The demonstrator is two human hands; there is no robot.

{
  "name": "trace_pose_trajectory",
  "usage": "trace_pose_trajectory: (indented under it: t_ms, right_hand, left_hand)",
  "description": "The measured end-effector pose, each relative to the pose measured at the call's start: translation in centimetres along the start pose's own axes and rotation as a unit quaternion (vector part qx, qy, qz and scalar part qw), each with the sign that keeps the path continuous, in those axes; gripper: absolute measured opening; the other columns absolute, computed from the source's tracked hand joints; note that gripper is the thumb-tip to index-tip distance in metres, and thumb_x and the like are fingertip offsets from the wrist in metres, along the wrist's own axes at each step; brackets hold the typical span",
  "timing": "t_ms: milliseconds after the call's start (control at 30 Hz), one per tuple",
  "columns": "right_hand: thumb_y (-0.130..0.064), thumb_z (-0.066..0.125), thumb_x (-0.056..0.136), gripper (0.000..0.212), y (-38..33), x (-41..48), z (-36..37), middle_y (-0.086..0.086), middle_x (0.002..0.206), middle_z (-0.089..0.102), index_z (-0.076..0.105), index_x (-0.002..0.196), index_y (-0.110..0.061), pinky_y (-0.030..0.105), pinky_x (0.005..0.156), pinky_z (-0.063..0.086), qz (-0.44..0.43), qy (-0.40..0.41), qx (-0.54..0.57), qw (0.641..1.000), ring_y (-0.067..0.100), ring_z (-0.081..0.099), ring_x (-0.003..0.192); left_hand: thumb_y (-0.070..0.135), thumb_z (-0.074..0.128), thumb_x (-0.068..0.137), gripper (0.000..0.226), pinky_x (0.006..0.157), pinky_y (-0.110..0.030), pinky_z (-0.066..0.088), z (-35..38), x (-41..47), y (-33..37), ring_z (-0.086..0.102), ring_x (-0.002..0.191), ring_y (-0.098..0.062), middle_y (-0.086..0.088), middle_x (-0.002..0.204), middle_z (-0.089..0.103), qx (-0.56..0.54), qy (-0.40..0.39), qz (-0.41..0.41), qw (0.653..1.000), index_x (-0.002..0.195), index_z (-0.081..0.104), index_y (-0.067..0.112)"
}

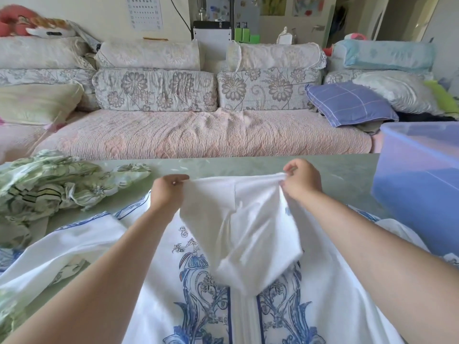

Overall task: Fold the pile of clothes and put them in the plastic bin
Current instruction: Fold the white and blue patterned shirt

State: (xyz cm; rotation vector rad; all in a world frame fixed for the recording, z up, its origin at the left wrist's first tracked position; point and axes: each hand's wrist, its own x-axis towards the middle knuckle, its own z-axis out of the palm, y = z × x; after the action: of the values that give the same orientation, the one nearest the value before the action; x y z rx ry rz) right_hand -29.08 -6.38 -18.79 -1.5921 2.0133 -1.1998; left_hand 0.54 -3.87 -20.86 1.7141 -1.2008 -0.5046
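Observation:
A white garment with blue ornamental print (213, 306) lies spread on the green table (347, 175) in front of me. Its white hood (238, 219) is lifted and stretched between my hands. My left hand (169, 192) pinches the hood's left edge, my right hand (300, 180) pinches its right edge. A crumpled pile of green floral and striped clothes (54, 187) lies at the table's left. The translucent blue plastic bin (419, 180) stands at the right edge of the table; its inside is hard to make out.
Beyond the table's far edge runs a sofa (198, 135) with floral cushions and a blue checked pillow (350, 103). More green cloth (10, 316) hangs at the lower left.

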Motion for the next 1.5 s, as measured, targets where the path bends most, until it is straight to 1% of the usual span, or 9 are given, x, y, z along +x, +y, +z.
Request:
trace_pose_trajectory:
  t_ms: [167,333,533,800,967,1100,1267,1367,1500]
  right_hand:
    - [-0.016,0.065,0.085,0.047,0.2,-1.3,2.2,0.005,0.138,0.048,0.058,0.131,-0.021,0.026,0.099,0.039,-0.133,-0.144,-0.122,0.973,0.024,0.053,0.124]
    - [-0.042,0.059,0.091,0.054,0.2,-3.7,3.1,0.003,0.158,0.031,0.049,0.143,-0.032,0.035,0.117,0.026,-0.248,-0.212,-0.225,0.918,0.023,0.031,0.145]
    - [-0.059,0.035,0.099,0.067,1.5,-5.0,2.2,0.0,0.168,-0.001,0.01,0.158,-0.038,0.045,0.122,0.005,-0.218,-0.321,-0.313,0.867,0.017,-0.002,0.154]
    - [-0.059,0.046,0.095,0.075,0.4,-6.5,-0.5,0.003,0.168,-0.004,0.011,0.157,-0.039,0.041,0.123,0.006,-0.243,-0.329,-0.342,0.846,0.019,-0.003,0.154]
    - [-0.037,0.059,0.088,0.059,-1.5,-8.3,-2.8,-0.004,0.149,0.038,0.043,0.146,-0.037,0.035,0.112,0.032,-0.244,-0.336,-0.293,0.861,0.018,0.036,0.139]
    - [-0.015,0.054,0.086,0.043,-2.7,-10.8,-4.8,-0.01,0.112,0.047,0.063,0.122,-0.036,0.027,0.09,0.043,-0.22,-0.372,-0.269,0.861,0.013,0.051,0.105]
    - [-0.006,0.057,0.082,0.061,-2.1,-12.8,-5.6,-0.008,0.118,0.047,0.053,0.136,-0.035,0.029,0.092,0.051,-0.191,-0.421,-0.256,0.849,0.014,0.054,0.109]
    - [-0.012,0.062,0.082,0.052,-2.0,-13.6,-5.2,-0.004,0.119,0.053,0.056,0.129,-0.034,0.034,0.087,0.052,-0.227,-0.397,-0.29,0.84,0.019,0.058,0.107]
    - [-0.017,0.058,0.085,0.012,-3.0,-13.8,-4.4,0.001,0.095,0.062,0.052,0.089,-0.026,0.035,0.07,0.05,-0.338,-0.25,-0.33,0.845,0.028,0.061,0.084]
  left_hand:
    - [0.014,0.051,0.088,0.062,0.097,-0.037,0.039,1.1,-1.2,0.4,0.044,0.121,-0.035,-0.014,0.142,0.03,0.255,-0.024,0.042,0.966,0.147,0.036,0.025]
    - [0.04,0.037,0.099,0.042,0.108,-0.045,0.03,3.3,-3.0,2.5,0.029,0.136,-0.026,-0.001,0.149,0.035,0.364,-0.114,0.203,0.902,0.14,0.046,0.037]
    - [0.063,0.013,0.097,0.062,0.119,-0.056,-0.001,1.6,-2.5,-1.3,-0.01,0.15,-0.029,0.002,0.164,-0.012,0.448,-0.24,0.076,0.858,0.154,-0.002,0.043]
    - [0.043,0.043,0.098,0.049,0.119,-0.045,0.016,-0.3,-4.1,0.5,0.015,0.147,-0.023,-0.002,0.158,0.025,0.433,-0.176,0.247,0.849,0.146,0.039,0.033]
    - [0.051,0.059,0.09,0.026,0.072,-0.024,0.043,-2.6,-8.5,6.7,0.059,0.09,-0.012,0.006,0.095,0.066,0.229,-0.374,0.128,0.89,0.088,0.07,0.028]
    - [0.068,0.068,0.075,0.052,0.09,-0.031,0.047,-3.6,-12.2,8.6,0.061,0.106,-0.016,0.005,0.116,0.066,0.313,-0.461,0.165,0.814,0.11,0.068,0.03]
    - [0.047,0.076,0.076,0.05,0.079,-0.03,0.046,-3.1,-15.9,7.0,0.057,0.101,-0.019,0.004,0.113,0.061,0.41,-0.411,0.245,0.776,0.119,0.062,0.026]
    - [0.017,0.063,0.082,0.008,0.065,-0.03,0.049,-2.9,-16.0,6.3,0.061,0.082,-0.022,0.0,0.089,0.064,0.328,-0.328,0.292,0.837,0.089,0.065,0.02]
    - [0.0,0.045,0.07,0.022,0.049,-0.028,0.037,-3.9,-15.2,6.1,0.052,0.065,-0.021,0.003,0.074,0.056,0.189,-0.145,0.405,0.883,0.072,0.059,0.017]
